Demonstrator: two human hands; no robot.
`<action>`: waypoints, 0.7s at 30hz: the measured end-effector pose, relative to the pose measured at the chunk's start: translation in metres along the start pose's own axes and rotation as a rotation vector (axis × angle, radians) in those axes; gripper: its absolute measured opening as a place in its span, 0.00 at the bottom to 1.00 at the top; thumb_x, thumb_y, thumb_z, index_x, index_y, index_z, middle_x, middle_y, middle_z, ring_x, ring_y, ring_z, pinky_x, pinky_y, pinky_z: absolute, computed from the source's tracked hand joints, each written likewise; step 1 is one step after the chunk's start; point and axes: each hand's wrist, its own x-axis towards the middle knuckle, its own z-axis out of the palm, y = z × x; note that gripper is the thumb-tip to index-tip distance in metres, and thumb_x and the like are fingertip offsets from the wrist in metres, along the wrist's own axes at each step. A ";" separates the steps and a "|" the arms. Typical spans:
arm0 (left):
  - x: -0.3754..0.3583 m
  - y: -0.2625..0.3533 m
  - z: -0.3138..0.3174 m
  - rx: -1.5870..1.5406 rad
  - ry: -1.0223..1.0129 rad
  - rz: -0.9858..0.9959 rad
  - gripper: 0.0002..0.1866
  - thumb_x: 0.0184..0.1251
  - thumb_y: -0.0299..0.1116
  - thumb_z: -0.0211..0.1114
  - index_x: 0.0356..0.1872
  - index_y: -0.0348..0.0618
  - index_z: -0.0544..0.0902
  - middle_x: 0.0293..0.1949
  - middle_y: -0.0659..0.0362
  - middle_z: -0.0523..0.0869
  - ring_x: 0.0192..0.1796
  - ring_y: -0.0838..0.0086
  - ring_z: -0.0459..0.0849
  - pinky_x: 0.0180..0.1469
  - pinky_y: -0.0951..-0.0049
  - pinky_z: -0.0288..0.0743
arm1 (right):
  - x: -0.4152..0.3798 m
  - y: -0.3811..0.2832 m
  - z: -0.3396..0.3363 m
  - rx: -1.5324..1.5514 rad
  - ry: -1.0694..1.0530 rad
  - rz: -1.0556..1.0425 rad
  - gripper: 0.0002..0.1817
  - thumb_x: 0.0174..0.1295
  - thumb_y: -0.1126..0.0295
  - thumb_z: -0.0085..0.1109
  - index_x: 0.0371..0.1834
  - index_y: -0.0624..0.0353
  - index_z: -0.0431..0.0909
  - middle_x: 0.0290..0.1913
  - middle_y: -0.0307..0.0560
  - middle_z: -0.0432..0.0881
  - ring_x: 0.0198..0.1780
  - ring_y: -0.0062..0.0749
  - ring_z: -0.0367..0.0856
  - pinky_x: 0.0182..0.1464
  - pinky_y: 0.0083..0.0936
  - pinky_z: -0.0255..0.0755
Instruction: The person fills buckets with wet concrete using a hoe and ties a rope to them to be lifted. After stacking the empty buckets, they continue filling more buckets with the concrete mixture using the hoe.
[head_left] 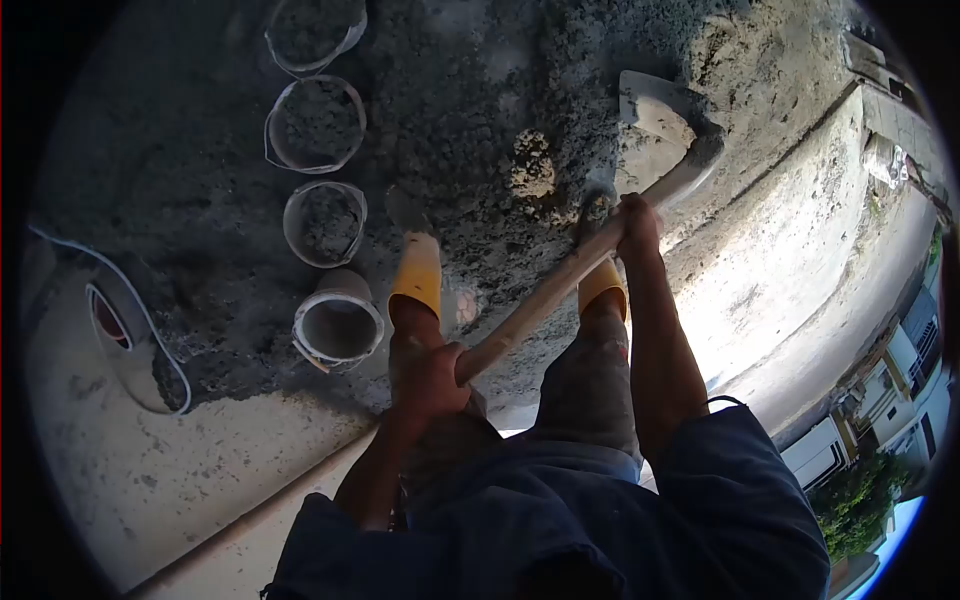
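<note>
A shovel (540,305) with a long wooden handle slants across my body, held in both hands. My left hand (430,382) is wrapped round the handle's end, close to my left thigh. Farther along, my right hand (638,226) grips the handle near the blade. The shovel's metal blade (655,107) lies at the upper right against grey, wet-looking mix (480,120). To the left is a row of several buckets. The far bucket (318,125) and the middle bucket (325,223) contain grey mix; the nearest bucket (340,325) looks empty inside.
Yellow boots (415,272) on my feet stand at the edge of the mix. A pale hose or cable (130,285) curves over the ground at the far left. A sunlit concrete strip (760,260) runs along the right, with buildings (890,390) beyond.
</note>
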 end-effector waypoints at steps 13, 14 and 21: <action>-0.083 0.007 -0.163 -0.076 -0.440 -0.401 0.31 0.52 0.41 0.67 0.54 0.33 0.70 0.41 0.42 0.82 0.45 0.54 0.83 0.47 0.62 0.75 | -0.025 0.215 0.089 -0.166 -0.055 0.474 0.12 0.47 0.71 0.57 0.33 0.66 0.72 0.27 0.49 0.76 0.25 0.38 0.76 0.31 0.35 0.72; -0.085 0.005 -0.161 -0.154 -0.431 -0.305 0.33 0.56 0.41 0.63 0.61 0.36 0.65 0.40 0.43 0.82 0.42 0.60 0.83 0.46 0.62 0.75 | -0.018 0.207 0.083 -0.065 -0.186 0.512 0.08 0.49 0.70 0.56 0.30 0.62 0.71 0.24 0.47 0.74 0.23 0.38 0.74 0.28 0.35 0.71; -0.084 0.028 -0.200 -0.875 -0.507 0.504 0.38 0.70 0.53 0.50 0.69 0.34 0.51 0.36 0.50 0.82 0.37 0.67 0.84 0.42 0.68 0.76 | -0.043 0.079 0.093 -0.189 -0.471 0.537 0.11 0.56 0.67 0.50 0.17 0.55 0.68 0.16 0.44 0.72 0.19 0.36 0.74 0.26 0.32 0.73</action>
